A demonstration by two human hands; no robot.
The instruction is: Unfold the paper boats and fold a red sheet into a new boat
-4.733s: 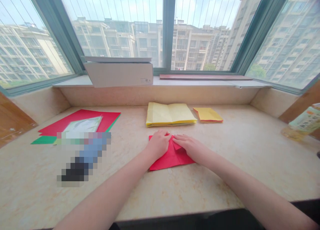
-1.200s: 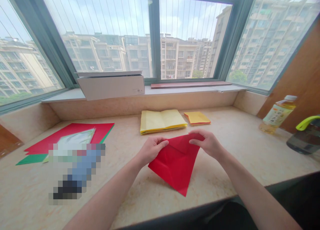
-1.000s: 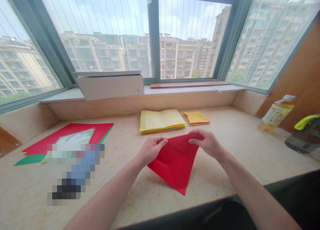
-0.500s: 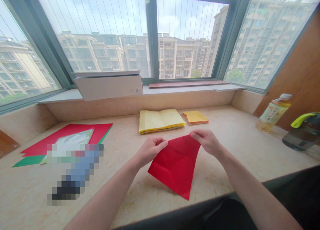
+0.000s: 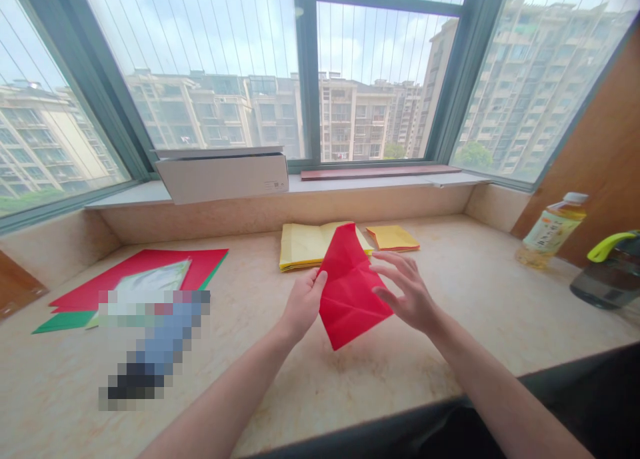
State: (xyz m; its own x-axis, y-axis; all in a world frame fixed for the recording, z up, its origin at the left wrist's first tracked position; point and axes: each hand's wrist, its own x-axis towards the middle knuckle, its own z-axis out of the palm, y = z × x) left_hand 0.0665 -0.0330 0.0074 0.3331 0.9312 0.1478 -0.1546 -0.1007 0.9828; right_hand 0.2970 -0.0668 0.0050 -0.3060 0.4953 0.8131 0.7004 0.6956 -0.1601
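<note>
A thin, bright red sheet of creased paper [image 5: 353, 292] is held over the cream, marbled countertop [image 5: 295, 406], between the person's two hands. The left hand [image 5: 301, 302] pinches the sheet's left edge between thumb and fingers. The right hand [image 5: 406, 292] has its fingers spread and slightly curved at the opposite edge; whether the fingertips touch the paper, I cannot tell.

Above the pinch, the sheet narrows to a blunt tip pointing away from the person; below it, the paper widens, with one corner pointing down toward the near side and another toward the right hand. Faint creases run across the lower half, and the surface bends rather than lying flat. Whether the lowest corner meets the countertop is unclear.

Just beyond the grip lies a folded stack of pale yellow paper [image 5: 299, 246], partly covered by the red tip. Beyond the right hand is a small folded orange-yellow paper piece with a red lower edge [image 5: 394, 238]. Well left of the grip, large flat red sheets [image 5: 210, 262] overlap a green sheet [image 5: 57, 323].
</note>
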